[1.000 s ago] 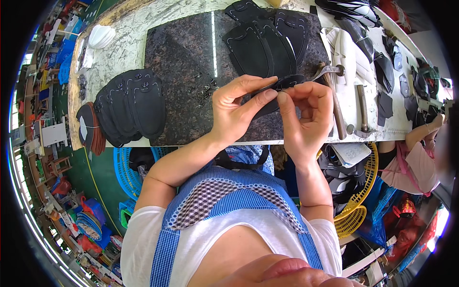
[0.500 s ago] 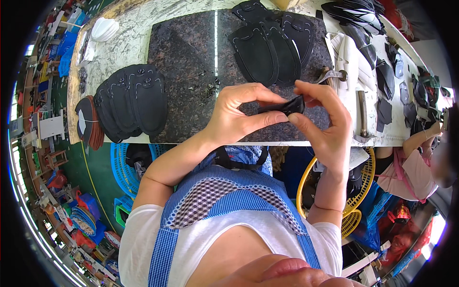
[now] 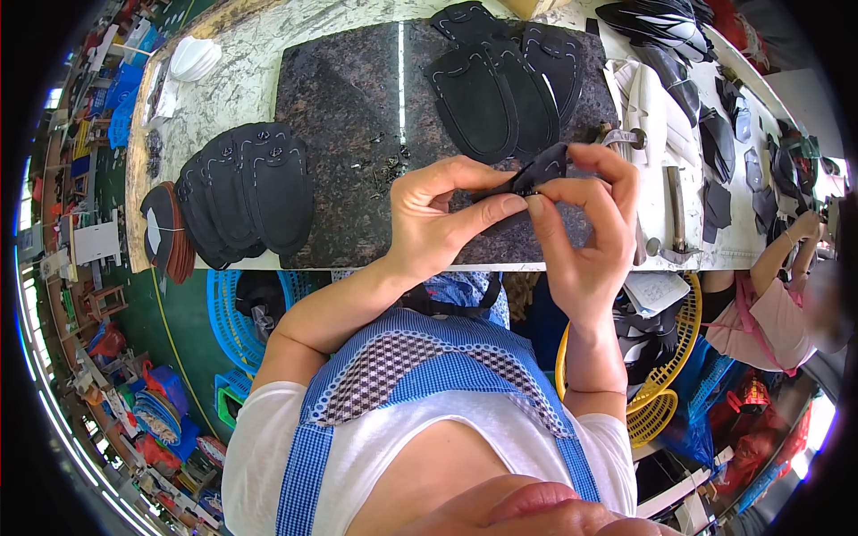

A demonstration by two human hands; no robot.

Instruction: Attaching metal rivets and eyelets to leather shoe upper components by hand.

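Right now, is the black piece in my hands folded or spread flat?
Bent, not spread flat: the black piece slants up between your left hand and right hand. Whether it's folded fully over, I cannot tell.

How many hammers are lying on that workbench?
2 in view: the first hammer, partly hidden by the right hand, and the second hammer, farther right. Others may be hidden under things.

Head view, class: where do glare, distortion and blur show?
Head view: a bright streak, probably reflected light, crosses the dark slab; head view, left rim: bright strips bend into arcs; head view, right: the co-worker is partly smeared; head view, centre: the black piece shows little surface detail.
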